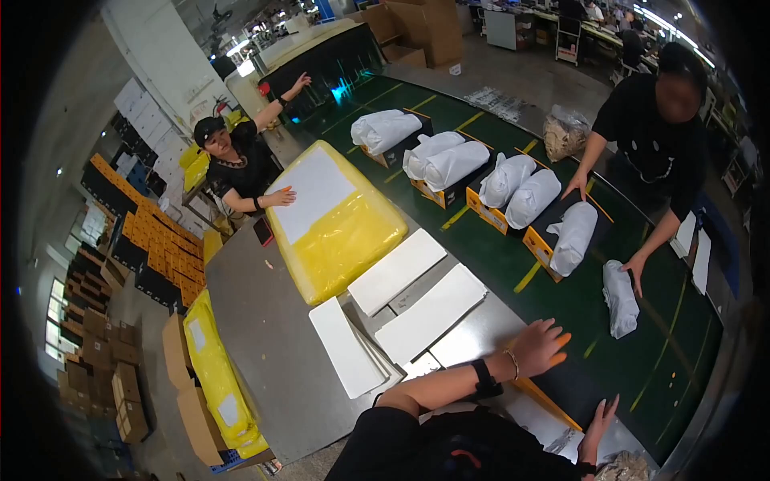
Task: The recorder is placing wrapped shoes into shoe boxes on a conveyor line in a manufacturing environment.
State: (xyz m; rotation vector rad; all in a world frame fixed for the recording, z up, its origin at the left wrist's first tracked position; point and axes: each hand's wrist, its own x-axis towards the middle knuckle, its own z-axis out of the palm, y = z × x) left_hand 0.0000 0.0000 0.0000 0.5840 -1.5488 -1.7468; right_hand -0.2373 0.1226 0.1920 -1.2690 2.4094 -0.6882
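Observation:
My left hand [541,349], with orange covers on some fingertips, reaches over the far side of a black box [571,387] with an orange edge, at the near edge of the green conveyor belt. Its fingers are apart and grip nothing that I can see. At the box's right end is my right hand [597,425], fingers stretched out; whether it touches the box I cannot tell. Beyond my hands, a white-wrapped bundle [620,298] lies on the belt under a co-worker's hand [636,268]. That person's other hand [576,184] rests by an open black-and-orange box [545,252] with a white bundle [573,238].
More open boxes with white-wrapped bundles [455,164] line the green belt [497,280]. Stacks of white card [429,317] and a large yellow-wrapped package [353,256] lie on the metal table [249,345]. Another person's hand [277,197] touches that package. A crumpled clear bag [565,132] sits at the far edge.

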